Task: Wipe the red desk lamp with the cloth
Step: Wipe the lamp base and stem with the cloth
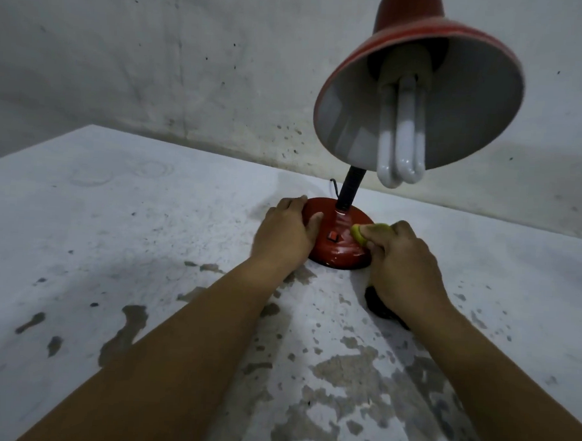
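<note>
A worn white table [123, 219] with flaking paint carries the red lamp's round base [340, 252].

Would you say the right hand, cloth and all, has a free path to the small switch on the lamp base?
Probably yes: the right hand with the cloth sits just beside the uncovered switch.

lamp shade [421, 102] overhanging base [338, 252], open table [115, 246] left
</note>
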